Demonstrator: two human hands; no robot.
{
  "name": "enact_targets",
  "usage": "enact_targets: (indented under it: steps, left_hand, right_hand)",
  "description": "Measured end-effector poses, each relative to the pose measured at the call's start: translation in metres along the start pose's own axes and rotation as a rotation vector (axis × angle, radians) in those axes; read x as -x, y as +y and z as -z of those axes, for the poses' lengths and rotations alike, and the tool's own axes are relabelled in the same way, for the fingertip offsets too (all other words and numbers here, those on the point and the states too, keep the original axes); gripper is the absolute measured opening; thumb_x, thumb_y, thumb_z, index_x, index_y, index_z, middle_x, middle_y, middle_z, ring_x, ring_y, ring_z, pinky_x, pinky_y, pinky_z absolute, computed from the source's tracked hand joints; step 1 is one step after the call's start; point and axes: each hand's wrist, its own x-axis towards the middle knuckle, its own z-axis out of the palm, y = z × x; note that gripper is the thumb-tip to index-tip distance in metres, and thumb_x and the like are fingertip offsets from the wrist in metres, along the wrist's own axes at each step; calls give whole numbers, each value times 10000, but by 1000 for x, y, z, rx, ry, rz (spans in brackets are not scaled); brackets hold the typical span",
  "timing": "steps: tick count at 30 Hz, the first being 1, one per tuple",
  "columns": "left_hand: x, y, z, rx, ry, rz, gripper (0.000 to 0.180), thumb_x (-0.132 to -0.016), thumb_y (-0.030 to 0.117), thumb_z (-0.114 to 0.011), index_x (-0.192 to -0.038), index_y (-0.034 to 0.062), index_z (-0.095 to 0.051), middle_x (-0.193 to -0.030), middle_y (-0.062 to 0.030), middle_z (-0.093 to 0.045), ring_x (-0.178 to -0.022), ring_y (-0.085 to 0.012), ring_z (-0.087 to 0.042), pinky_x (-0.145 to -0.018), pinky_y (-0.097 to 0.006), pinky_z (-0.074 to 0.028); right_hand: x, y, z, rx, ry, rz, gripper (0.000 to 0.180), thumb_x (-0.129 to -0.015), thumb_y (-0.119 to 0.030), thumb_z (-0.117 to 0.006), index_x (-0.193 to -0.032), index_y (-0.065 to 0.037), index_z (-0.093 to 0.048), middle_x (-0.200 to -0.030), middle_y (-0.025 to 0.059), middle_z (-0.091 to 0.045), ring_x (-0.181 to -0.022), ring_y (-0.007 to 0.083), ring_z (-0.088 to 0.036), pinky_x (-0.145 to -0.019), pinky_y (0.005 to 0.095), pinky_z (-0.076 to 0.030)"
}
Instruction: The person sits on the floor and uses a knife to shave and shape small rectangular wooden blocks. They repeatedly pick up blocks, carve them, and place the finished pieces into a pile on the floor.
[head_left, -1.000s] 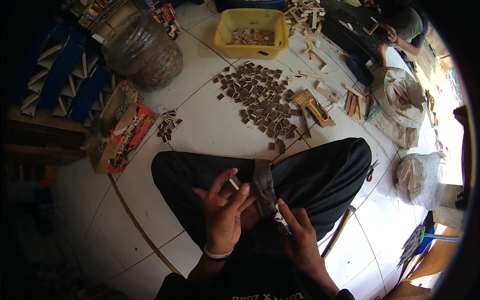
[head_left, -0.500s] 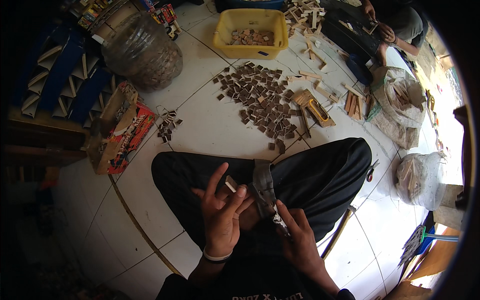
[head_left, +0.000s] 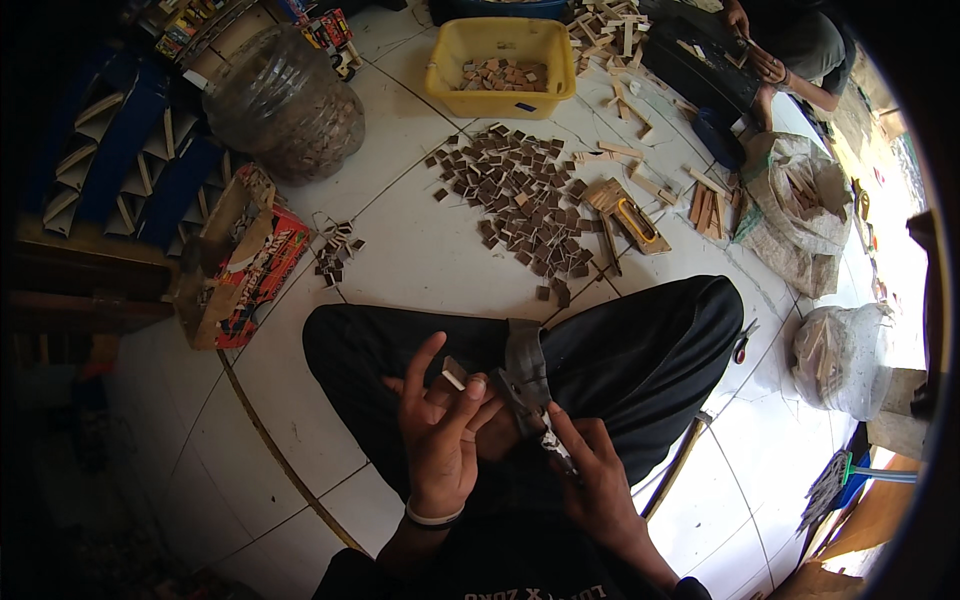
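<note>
Over my crossed legs, my left hand (head_left: 440,455) pinches a small square wooden piece (head_left: 455,374) with its thumb and fingers, the index finger raised. To its right my right hand (head_left: 598,480) is wrapped round the handle of a slim hand tool (head_left: 555,446) with white patches. The tool's far end lies against a dark grey strip (head_left: 527,362) by my lap, and its exact kind cannot be made out. Beyond my legs lies a loose pile of small brown-faced square pieces (head_left: 520,195), with a smaller heap of such pieces (head_left: 337,250) to the left.
A yellow tub (head_left: 440,75) with square pieces stands behind the pile. At left are a clear plastic container (head_left: 285,105) and a red cardboard box (head_left: 262,265). To the right lie a wooden block with a yellow-edged slot (head_left: 632,218), a white sack (head_left: 800,220) and scissors (head_left: 742,345). Another person's hands (head_left: 765,60) work at far right.
My left hand's raised index finger has moved slightly left and down. The wooden piece has turned a little in its grip. My right hand and the tool have barely shifted.
</note>
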Motion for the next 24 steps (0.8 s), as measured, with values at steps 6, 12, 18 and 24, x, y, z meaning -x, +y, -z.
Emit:
enact_targets:
  steps: [6, 12, 18, 24]
  left_hand:
    - [0, 1, 1, 2, 9, 14, 647, -998, -7, -695, -1562, 63, -385, -1069, -62, -688, -1074, -168, -718, -994, -416, -652]
    - [0, 0, 0, -40, 4, 1, 617, -1034, 20, -635, -1579, 16, -346, -1092, -127, -694, -1063, -213, -737, -964, -400, -660]
    - [-1, -2, 2, -57, 14, 21, 626, -1027, 33, -653, -1577, 13, -354, -1092, -105, -692, -1091, -202, -724, -986, -386, -641]
    - [-8, -9, 3, -24, -87, 21, 655, -1006, 125, -732, -1554, -17, -402, -1117, -106, -729, -1134, -260, -719, -1084, -461, -580]
  right_hand:
    - [-1, 0, 0, 54, 23, 37, 751, -893, 118, -679, -1588, -90, -483, -1180, 208, -585, -1011, 361, -659, -877, 417, -551]
    - [-1, 2, 0, 65, 10, 29, 959, -758, 201, -659, -1618, -170, -455, -1180, 201, -572, -1102, 380, -621, -930, 466, -561]
    - [0, 5, -1, 29, -12, -24, 967, -749, 199, -658, -1612, -192, -467, -1149, 201, -579, -1028, 386, -657, -896, 478, -580]
    - [-2, 4, -1, 47, -27, -6, 938, -775, 151, -700, -1610, -214, -476, -1151, 209, -585, -1016, 399, -669, -888, 475, -589]
